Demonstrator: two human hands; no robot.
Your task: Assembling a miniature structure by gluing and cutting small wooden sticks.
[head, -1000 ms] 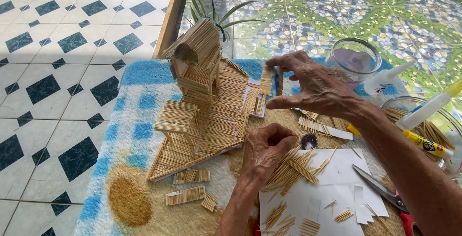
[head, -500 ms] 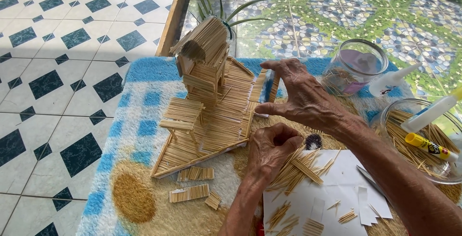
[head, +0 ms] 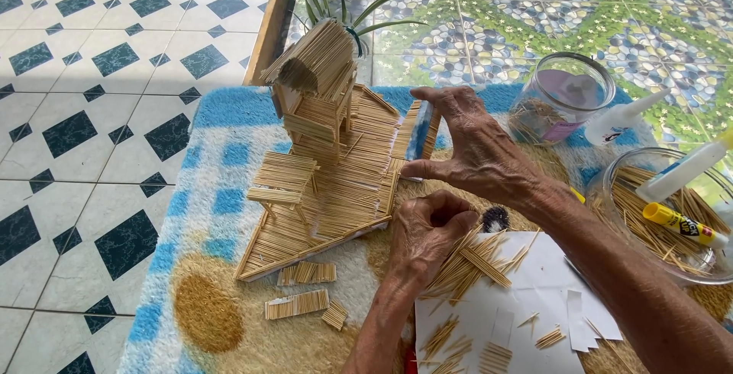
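Right hand (head: 477, 149) pinches a stick panel (head: 422, 131) upright beside the stick house (head: 317, 91). Left hand (head: 427, 233), just below, curled closed, apparently gripping loose sticks (head: 477, 259).

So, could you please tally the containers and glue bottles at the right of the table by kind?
Clear glass jar: 1
Clear bowl of sticks: 1
White glue bottles: 2
Yellow glue tube: 1
Total: 5

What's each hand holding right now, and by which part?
Right hand pinches a small stick panel by its top and bottom edges. Left hand is curled; any hold cannot be told.
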